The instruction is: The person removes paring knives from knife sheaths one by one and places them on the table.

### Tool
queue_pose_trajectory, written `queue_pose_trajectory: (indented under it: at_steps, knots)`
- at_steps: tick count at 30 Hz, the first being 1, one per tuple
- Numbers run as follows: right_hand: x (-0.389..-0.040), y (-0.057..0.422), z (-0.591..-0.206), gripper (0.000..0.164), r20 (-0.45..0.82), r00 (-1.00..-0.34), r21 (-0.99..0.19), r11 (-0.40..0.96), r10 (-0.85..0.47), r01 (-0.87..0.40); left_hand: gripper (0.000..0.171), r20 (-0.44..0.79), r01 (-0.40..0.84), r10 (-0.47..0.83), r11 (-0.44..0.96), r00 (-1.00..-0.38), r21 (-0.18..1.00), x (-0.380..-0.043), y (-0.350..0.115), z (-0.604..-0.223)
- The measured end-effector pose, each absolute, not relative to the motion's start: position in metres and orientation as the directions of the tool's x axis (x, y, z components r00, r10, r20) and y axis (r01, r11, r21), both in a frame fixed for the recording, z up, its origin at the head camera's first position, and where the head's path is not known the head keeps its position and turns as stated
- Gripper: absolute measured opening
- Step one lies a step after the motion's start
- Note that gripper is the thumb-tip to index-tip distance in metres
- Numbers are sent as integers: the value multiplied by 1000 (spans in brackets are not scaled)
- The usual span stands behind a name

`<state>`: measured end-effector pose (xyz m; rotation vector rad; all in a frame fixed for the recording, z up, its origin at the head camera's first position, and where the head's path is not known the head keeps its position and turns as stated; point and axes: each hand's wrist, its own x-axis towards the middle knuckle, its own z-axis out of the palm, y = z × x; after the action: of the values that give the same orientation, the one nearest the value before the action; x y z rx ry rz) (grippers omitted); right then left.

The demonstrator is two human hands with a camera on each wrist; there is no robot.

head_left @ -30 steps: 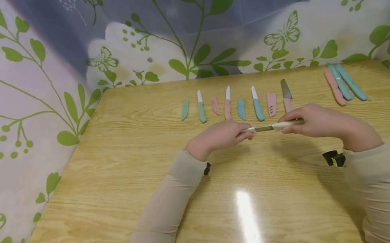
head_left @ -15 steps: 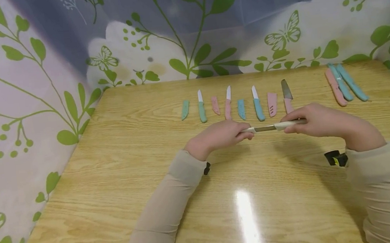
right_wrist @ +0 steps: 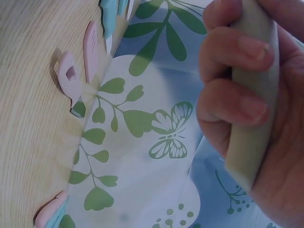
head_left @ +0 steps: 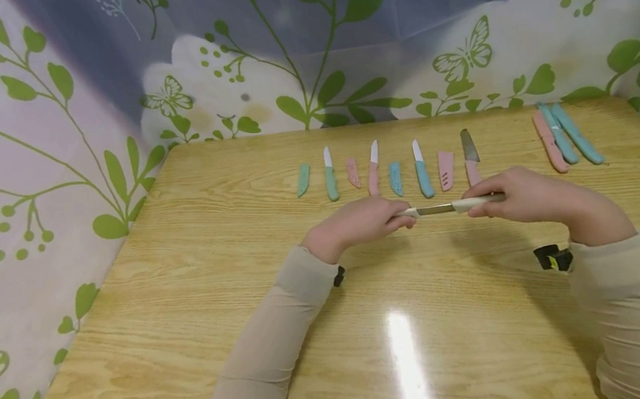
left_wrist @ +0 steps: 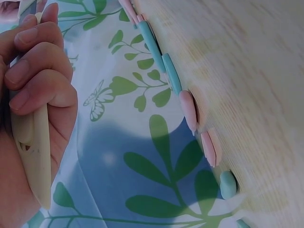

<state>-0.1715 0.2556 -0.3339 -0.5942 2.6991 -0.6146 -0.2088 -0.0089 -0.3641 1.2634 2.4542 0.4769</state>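
Above the table, my left hand (head_left: pixel 358 223) grips the cream handle of a knife (left_wrist: pixel 35 156), fingers curled round it. A cream knife sheath (head_left: pixel 465 205) is pinched by my right hand (head_left: pixel 533 201); the right wrist view shows fingers wrapped over the sheath (right_wrist: pixel 244 152). A short stretch of metal blade (head_left: pixel 435 209) shows between handle and sheath, and the rest of it is hidden. Just behind the hands lie a pink-handled knife (head_left: pixel 469 147) with a wide dark blade, a pink sheath (head_left: pixel 446 170), a blue-handled knife (head_left: pixel 423 176) and a blue sheath (head_left: pixel 395 180).
Farther left in the row are a small pink-handled knife (head_left: pixel 374 173), its pink sheath (head_left: pixel 352 173), a green-handled knife (head_left: pixel 331 182) and a green sheath (head_left: pixel 303 180). Pink and blue sheathed knives, including a blue one (head_left: pixel 578 136), lie at the back right. Patterned cloth (head_left: pixel 352 64) borders the wooden table (head_left: pixel 188 293).
My right hand has shifted slightly right with the sheath, and a little more blade shows between sheath and handle. My left hand has stayed almost still.
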Motion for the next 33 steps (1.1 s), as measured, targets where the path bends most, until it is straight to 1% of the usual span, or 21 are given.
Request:
queue_pose_trajectory:
  at_steps: [11,19,33]
  knots:
    - [-173,259,-334,38,-220,-870,-462,833,-440,-305,31,-128,717,828,540,-546,439,-209,-10,-366]
    - [-172,260,-333,37,-224,-871,-471,831,-438,-297,31,-139,702,826,543,-547,461,-208,-9,-363]
    - [-172,263,-333,37,-238,-874,-485,832,-424,-271,32,-126,711,827,540,-548,450,-209,-10,-365]
